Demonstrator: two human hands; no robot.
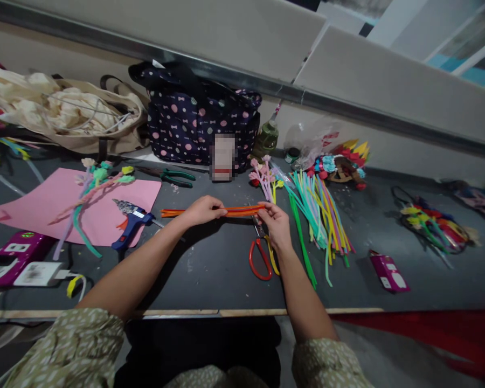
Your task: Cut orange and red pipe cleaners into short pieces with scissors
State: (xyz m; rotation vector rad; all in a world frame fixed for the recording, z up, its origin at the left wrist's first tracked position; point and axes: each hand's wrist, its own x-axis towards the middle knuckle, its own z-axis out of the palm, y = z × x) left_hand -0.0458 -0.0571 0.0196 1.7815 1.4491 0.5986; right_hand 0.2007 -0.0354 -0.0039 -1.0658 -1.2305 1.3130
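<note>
Both my hands hold a bundle of orange pipe cleaners (238, 210) level above the dark table (210, 269). My left hand (204, 210) grips the bundle near its middle, and the left end sticks out past it. My right hand (275, 221) pinches the right end. Under my right hand lie scissors with red and yellow handles (261, 258). A spread of coloured pipe cleaners (319, 215) lies just right of my right hand.
A blue glue gun (131, 223) and a pipe-cleaner flower (95, 183) rest on pink paper (32, 207) at left. Green pliers (173, 177), a polka-dot bag (198, 121), a cream bag (73, 116), a glue bottle (265, 139), small pink flowers (262, 175) and craft pieces (343, 161) line the back. A magenta box (388, 271) sits at right.
</note>
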